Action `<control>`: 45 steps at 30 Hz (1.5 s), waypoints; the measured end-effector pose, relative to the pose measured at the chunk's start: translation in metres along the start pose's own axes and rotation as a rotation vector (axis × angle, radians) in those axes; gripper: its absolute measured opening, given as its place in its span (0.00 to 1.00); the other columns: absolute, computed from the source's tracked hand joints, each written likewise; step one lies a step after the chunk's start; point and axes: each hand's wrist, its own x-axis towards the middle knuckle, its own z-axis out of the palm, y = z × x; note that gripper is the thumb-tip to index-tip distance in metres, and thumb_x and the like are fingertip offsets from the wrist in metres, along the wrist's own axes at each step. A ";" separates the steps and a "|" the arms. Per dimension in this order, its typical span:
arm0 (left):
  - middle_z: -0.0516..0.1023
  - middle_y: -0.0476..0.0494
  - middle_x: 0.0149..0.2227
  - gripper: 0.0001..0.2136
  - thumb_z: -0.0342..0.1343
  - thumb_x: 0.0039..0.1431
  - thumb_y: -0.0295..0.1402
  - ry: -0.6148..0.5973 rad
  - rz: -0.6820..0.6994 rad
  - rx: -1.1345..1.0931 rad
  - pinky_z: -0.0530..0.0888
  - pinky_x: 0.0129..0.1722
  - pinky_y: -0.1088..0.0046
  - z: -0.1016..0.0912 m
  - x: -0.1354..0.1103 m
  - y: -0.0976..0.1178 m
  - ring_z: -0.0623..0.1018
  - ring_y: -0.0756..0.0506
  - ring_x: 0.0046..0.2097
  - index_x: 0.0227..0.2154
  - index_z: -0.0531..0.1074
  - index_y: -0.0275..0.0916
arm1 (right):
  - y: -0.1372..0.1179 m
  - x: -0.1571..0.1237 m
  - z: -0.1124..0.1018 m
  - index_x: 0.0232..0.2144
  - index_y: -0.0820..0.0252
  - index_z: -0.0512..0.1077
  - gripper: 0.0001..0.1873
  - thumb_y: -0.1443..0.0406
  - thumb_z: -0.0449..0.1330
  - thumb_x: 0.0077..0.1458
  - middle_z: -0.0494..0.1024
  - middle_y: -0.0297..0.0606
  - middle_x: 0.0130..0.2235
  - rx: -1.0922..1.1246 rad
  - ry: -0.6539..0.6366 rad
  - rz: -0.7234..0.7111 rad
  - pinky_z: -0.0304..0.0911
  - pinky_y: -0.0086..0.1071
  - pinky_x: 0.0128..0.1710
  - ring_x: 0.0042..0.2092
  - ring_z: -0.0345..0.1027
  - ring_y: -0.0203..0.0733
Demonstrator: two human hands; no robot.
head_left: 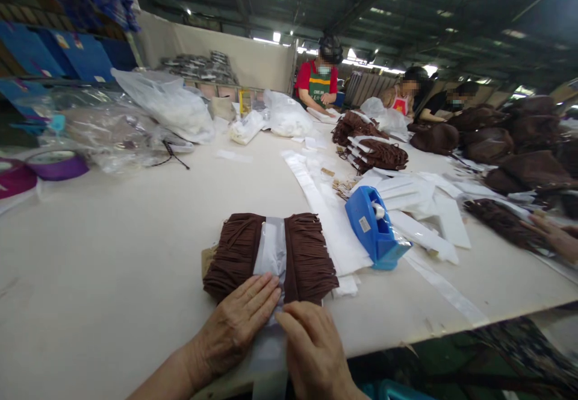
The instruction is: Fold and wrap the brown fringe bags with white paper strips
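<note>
A dark brown fringed bundle (311,249) lies on the table in front of me, with a white paper strip (271,246) across its middle. My left hand (244,315) presses flat on the strip and the near side of the bundle, fingers stretched out together. Beside it, my right hand (313,343) is curled, thumb and forefinger closed at the strip's near end, where a pale length hangs toward the table edge. The fingertips partly hide what is pinched. A bit of brown card (208,261) sticks out at the bundle's left.
Right of the bundle stands a blue tape dispenser (372,228) beside white paper strips (415,198). Further back are more fringed bundles (377,153) and dark brown bags (487,147). Tape rolls (58,165) and clear plastic bags (117,129) lie left. Several co-workers (318,81) work across the table.
</note>
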 end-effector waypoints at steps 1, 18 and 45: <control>0.68 0.35 0.53 0.18 0.39 0.61 0.23 0.000 -0.016 -0.023 0.72 0.50 0.61 0.000 -0.001 0.001 0.62 0.41 0.58 0.52 0.63 0.29 | 0.002 0.006 0.002 0.41 0.62 0.70 0.16 0.74 0.47 0.54 0.76 0.42 0.37 -0.044 0.008 -0.059 0.60 0.33 0.36 0.39 0.67 0.41; 0.76 0.41 0.39 0.15 0.45 0.49 0.31 -0.195 -1.091 -0.873 0.67 0.49 0.63 -0.021 0.059 -0.032 0.73 0.43 0.43 0.35 0.75 0.36 | 0.015 0.000 0.010 0.40 0.52 0.73 0.10 0.63 0.53 0.58 0.77 0.38 0.37 0.468 0.153 0.239 0.64 0.33 0.39 0.39 0.70 0.41; 0.70 0.41 0.52 0.13 0.44 0.62 0.29 -0.084 0.039 -0.237 0.67 0.55 0.61 -0.016 0.002 -0.010 0.63 0.42 0.58 0.48 0.67 0.35 | 0.007 -0.001 0.014 0.35 0.64 0.73 0.15 0.71 0.45 0.62 0.78 0.37 0.36 -0.129 0.038 -0.233 0.53 0.34 0.40 0.37 0.65 0.38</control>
